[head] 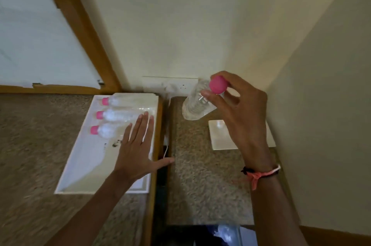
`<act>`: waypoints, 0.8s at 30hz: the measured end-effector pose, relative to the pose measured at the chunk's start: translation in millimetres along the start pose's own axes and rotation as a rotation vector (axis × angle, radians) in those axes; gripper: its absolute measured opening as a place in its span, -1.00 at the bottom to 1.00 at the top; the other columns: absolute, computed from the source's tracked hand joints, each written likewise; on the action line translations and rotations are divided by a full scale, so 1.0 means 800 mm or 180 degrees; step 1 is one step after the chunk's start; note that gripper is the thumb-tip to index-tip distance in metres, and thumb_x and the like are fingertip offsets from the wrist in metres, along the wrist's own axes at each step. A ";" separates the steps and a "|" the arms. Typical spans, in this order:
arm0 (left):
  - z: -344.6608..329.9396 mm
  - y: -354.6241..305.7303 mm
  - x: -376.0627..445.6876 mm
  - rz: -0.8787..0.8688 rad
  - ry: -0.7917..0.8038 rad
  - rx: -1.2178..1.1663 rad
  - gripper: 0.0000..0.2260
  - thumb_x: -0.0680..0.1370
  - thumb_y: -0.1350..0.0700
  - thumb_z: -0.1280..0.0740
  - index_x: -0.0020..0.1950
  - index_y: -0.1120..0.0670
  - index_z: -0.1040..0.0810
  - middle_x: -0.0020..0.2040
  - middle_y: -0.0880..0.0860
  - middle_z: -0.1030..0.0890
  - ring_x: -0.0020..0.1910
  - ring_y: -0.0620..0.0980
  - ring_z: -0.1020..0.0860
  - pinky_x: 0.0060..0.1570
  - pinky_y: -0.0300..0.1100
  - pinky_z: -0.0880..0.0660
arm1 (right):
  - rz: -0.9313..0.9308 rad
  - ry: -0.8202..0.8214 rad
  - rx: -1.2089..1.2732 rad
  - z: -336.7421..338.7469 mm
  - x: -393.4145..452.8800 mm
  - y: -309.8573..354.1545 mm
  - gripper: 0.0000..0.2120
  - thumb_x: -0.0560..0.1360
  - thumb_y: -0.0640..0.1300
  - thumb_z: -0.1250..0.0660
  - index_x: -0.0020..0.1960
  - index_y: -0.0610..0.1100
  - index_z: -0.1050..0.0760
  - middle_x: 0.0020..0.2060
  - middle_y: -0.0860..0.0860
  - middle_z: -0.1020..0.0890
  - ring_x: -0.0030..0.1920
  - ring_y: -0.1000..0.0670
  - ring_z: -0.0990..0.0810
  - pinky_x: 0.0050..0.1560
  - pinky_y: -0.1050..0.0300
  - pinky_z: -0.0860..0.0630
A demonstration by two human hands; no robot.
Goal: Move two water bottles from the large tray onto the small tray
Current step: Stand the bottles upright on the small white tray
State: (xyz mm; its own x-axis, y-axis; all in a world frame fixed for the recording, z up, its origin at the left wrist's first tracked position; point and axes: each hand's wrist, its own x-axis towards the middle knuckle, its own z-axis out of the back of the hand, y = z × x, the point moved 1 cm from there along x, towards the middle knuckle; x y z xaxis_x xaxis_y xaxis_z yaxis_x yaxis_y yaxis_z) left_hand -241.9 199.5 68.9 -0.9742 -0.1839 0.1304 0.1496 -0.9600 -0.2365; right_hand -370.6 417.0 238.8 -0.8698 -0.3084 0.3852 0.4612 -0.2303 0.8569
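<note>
Carrying first bottle (197, 103) to small tray (220, 137).
Right hand (239, 117) pinching cap; left hand (136, 145) flat, empty; tray at five o'clock; lower upright.

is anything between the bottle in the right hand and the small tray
Nothing visible. The right hand holds the bottle by its pink cap above the counter, up-left of the small tray, whose visible surface looks bare; the hand hides part.
</note>
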 end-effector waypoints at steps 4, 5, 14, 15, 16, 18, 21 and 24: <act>-0.034 -0.069 0.038 0.0080 0.0153 -0.0167 0.18 0.31 -0.68 -0.06 0.65 0.06 0.18 0.70 0.09 0.12 0.68 0.05 0.11 0.64 0.21 -0.03 | 0.0095 -0.0301 -0.0079 0.075 0.036 -0.028 -0.67 0.46 -0.07 -0.54 0.19 -0.13 -0.63 0.06 0.03 -0.72 0.11 0.11 -0.67 0.15 0.20 -0.63; -0.043 -0.081 0.044 0.0111 0.0192 -0.0212 0.18 0.30 -0.68 -0.05 0.65 0.06 0.19 0.70 0.08 0.13 0.68 0.05 0.12 0.65 0.19 -0.01 | 0.0100 -0.0365 -0.0100 0.090 0.043 -0.036 -0.67 0.45 -0.07 -0.54 0.18 -0.14 -0.63 0.05 0.03 -0.72 0.10 0.14 -0.67 0.14 0.24 -0.62; -0.120 -0.134 0.066 0.0299 0.0614 -0.0164 0.15 0.33 -0.66 0.01 0.65 0.10 0.17 0.69 0.12 0.13 0.67 0.10 0.13 0.64 0.22 0.02 | -0.0090 -0.0258 -0.0556 0.176 0.071 -0.137 -0.68 0.46 -0.09 -0.54 0.19 -0.10 -0.63 0.06 0.07 -0.70 0.08 0.18 -0.65 0.17 0.11 -0.64; -0.128 -0.137 0.065 0.0323 0.0652 -0.0169 0.13 0.33 -0.64 -0.01 0.65 0.08 0.18 0.68 0.11 0.14 0.67 0.10 0.14 0.64 0.21 0.02 | -0.0137 -0.0186 -0.0608 0.180 0.068 -0.150 -0.68 0.46 -0.10 -0.54 0.20 -0.11 -0.63 0.06 0.05 -0.70 0.08 0.14 -0.66 0.17 0.07 -0.64; -0.138 -0.141 0.065 0.0341 0.0681 -0.0173 0.12 0.34 -0.63 -0.04 0.65 0.08 0.17 0.68 0.11 0.13 0.67 0.10 0.13 0.64 0.21 0.01 | -0.0183 -0.0110 -0.0653 0.183 0.064 -0.163 -0.67 0.46 -0.11 -0.54 0.20 -0.11 -0.62 0.06 0.03 -0.71 0.08 0.08 -0.67 0.16 0.01 -0.65; -0.151 -0.144 0.063 0.0361 0.0728 -0.0152 0.11 0.36 -0.61 -0.09 0.65 0.07 0.15 0.68 0.10 0.12 0.67 0.10 0.11 0.64 0.17 0.05 | -0.0248 0.0032 -0.0716 0.183 0.053 -0.186 -0.66 0.45 -0.12 -0.53 0.20 -0.12 -0.62 0.06 0.01 -0.71 0.06 0.00 -0.69 0.13 -0.09 -0.66; -0.170 -0.145 0.061 0.0385 0.0889 -0.0088 0.12 0.36 -0.62 -0.10 0.65 0.06 0.20 0.68 0.08 0.20 0.67 0.08 0.17 0.63 0.07 0.22 | -0.0418 0.0171 -0.0776 0.179 0.035 -0.216 -0.62 0.43 -0.13 -0.55 0.22 -0.14 -0.62 0.06 0.06 -0.67 0.06 -0.02 -0.68 0.13 -0.12 -0.66; -0.184 -0.145 0.056 0.0323 0.1041 0.0045 0.12 0.37 -0.63 -0.02 0.64 0.11 0.19 0.67 0.14 0.21 0.67 0.13 0.18 0.66 0.18 0.09 | -0.0546 0.0297 -0.0800 0.173 0.020 -0.236 -0.63 0.42 -0.12 -0.55 0.21 -0.10 -0.62 0.04 0.09 -0.68 0.05 0.00 -0.69 0.14 -0.09 -0.66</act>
State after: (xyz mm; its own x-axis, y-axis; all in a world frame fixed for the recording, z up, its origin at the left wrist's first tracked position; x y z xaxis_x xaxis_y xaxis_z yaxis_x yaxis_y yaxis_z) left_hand -327.9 334.0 -39.8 -0.9564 -0.2036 -0.2093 0.2488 -0.9436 -0.2187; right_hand -495.8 583.0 130.7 -0.9241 -0.3259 0.1995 0.3483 -0.5036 0.7906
